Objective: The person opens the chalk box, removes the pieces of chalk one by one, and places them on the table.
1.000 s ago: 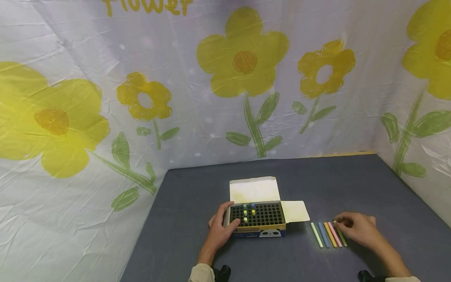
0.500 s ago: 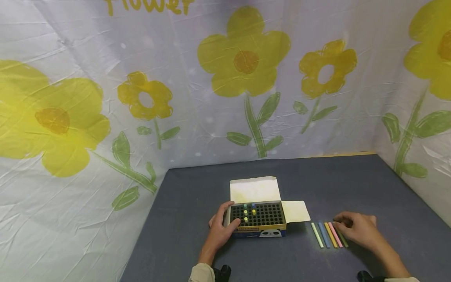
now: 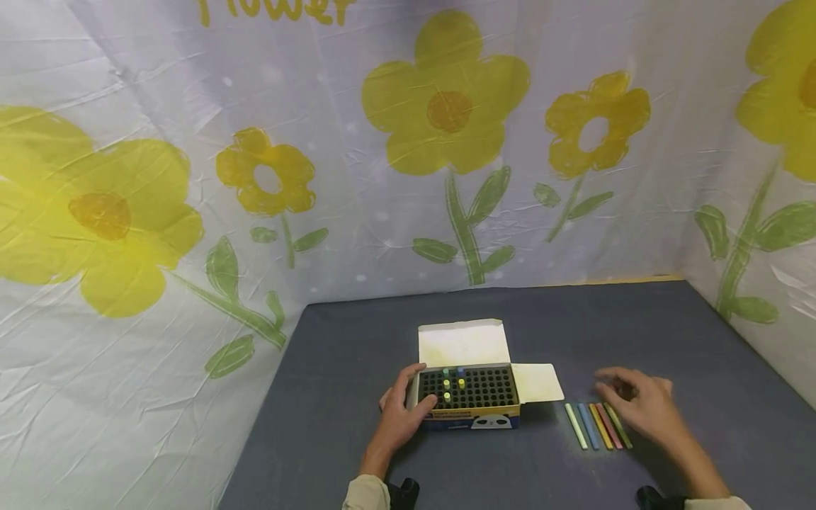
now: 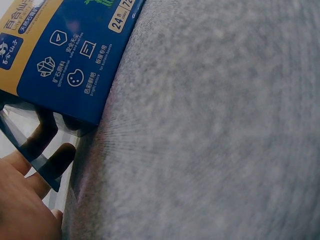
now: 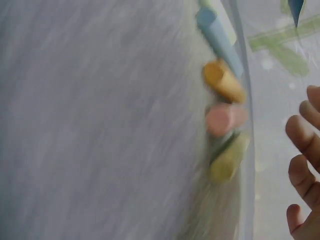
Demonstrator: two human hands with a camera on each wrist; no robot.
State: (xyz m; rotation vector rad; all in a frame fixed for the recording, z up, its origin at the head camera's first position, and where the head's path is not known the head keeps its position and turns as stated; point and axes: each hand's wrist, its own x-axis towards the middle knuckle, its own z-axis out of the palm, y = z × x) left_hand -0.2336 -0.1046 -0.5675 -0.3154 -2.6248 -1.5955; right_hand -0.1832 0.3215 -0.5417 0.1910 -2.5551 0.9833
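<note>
The open chalk box (image 3: pixel 468 415) stands on the dark table, its black holed insert (image 3: pixel 487 388) holding several chalk pieces towards the left. My left hand (image 3: pixel 397 425) grips the box's left end, thumb at the front edge; the left wrist view shows its fingers (image 4: pixel 37 175) at the blue box (image 4: pixel 65 65). Several chalk sticks lie side by side right of the box: pale, blue (image 3: pixel 588 426), yellow, pink and green (image 3: pixel 618 426). Just above their right end my right hand (image 3: pixel 644 407) hovers with relaxed, bent fingers, holding nothing visible. In the right wrist view its fingers (image 5: pixel 302 135) are apart from the sticks.
The box's white lid (image 3: pixel 464 342) lies back and a side flap (image 3: pixel 537 382) sticks out to the right, close to the pale stick. A cloth printed with yellow flowers (image 3: pixel 449 111) hangs behind the dark table (image 3: pixel 344 354).
My right hand has lifted away from the green stick and shifted slightly up and left, uncovering that stick's upper end. The left hand keeps its grip on the box.
</note>
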